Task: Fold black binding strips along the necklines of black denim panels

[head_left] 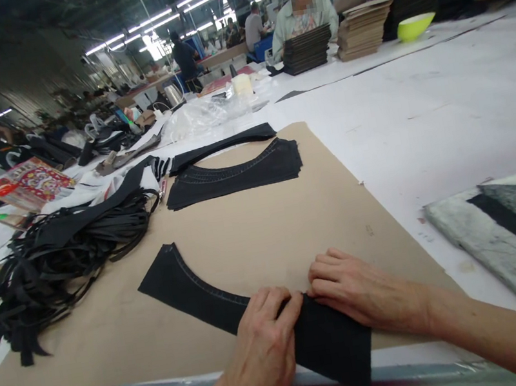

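A curved black fabric piece (206,296) lies slantwise on brown paper, its right end hanging over the table's front edge. Pale marks or stitches run along part of its inner curve. My left hand (269,341) pinches that curved edge near the middle, fingers closed. Just beside it, my right hand (345,283) has its fingers curled and closed on the same edge. The fingertips of both hands nearly meet there. Farther back sits a stack of similar black pieces (240,176), with a folded black piece (221,146) just behind it.
Black strips (83,237) lie in a tangled heap at left. Brown paper (338,206) covers part of the white table (420,102). Folded grey cloth (470,231) is at right. Behind are a green bowl (415,26), stacked brown pieces (364,29) and a seated person (302,13).
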Tool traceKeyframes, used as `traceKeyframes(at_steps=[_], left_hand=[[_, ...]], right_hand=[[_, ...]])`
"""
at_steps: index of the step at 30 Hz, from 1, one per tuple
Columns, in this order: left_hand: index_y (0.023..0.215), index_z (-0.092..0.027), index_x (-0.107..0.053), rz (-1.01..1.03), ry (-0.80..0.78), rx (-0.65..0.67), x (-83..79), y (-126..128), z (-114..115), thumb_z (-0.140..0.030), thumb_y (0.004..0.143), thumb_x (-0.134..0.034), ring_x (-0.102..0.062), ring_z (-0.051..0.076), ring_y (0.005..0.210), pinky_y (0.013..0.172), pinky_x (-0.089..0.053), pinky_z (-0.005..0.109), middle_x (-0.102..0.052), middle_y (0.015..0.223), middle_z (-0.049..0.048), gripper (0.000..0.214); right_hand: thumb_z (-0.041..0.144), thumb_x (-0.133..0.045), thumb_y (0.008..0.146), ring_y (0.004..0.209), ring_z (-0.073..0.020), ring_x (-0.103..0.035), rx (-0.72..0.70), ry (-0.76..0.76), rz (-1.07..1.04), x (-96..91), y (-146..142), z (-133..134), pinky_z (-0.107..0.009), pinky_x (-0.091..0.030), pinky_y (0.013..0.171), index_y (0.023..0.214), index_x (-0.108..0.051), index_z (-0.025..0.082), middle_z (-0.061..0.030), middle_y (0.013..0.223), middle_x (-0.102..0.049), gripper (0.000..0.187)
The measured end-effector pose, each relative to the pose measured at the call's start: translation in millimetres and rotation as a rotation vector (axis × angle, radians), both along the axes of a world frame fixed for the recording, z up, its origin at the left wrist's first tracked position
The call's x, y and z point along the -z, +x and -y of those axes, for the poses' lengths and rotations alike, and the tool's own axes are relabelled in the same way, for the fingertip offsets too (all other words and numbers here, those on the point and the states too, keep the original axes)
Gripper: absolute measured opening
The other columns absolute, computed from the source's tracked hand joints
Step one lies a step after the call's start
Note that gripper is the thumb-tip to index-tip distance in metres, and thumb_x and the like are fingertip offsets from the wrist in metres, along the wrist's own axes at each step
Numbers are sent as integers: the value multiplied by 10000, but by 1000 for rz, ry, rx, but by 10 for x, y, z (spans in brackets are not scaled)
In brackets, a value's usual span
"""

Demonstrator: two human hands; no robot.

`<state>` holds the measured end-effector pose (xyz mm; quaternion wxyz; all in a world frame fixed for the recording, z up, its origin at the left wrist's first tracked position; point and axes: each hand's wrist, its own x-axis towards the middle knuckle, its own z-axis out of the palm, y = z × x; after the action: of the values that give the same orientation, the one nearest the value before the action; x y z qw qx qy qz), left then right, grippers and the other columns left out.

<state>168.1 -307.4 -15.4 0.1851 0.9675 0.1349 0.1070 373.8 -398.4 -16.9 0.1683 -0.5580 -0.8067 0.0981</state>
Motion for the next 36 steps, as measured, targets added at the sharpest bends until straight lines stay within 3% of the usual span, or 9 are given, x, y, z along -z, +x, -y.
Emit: traceKeyframes(at_steps=[7,27,31,36], left_hand=[[1296,-98,-460,32,104,11,147,30,125,-61,905,-336,-516,236,940,844,-489,387,-587,1042,108,412],[1296,-158,-497,-74,158,9,49,138,131,-66,866,-409,-494,220,837,750,-511,370,-561,912,79,449],[1268,-188,-523,-82,120,-31,38,138,142,-40,849,-397,-504,222,875,794,-501,396,-557,952,81,462],[1215,-181,-538,44,-46,-46,16,243,161,7,809,-362,-504,215,980,886,-468,403,-546,1087,88,481]], right_hand=[[177,-412,948,798,-161,-457,-17,24,40,5,-1,0,-321,-312,748,825,-524,189,-27,850,-549,167],[168,-469,921,902,-177,-483,25,-96,-163,-42,219,121,-324,-374,813,943,-551,192,-44,942,-561,88],[182,-500,906,925,-192,-492,70,-106,-182,-71,221,133,-342,-377,838,1079,-554,198,-54,969,-566,182],[199,-504,909,898,-183,-496,93,-121,-189,-108,209,113,-331,-384,814,974,-584,195,-45,929,-561,103]])
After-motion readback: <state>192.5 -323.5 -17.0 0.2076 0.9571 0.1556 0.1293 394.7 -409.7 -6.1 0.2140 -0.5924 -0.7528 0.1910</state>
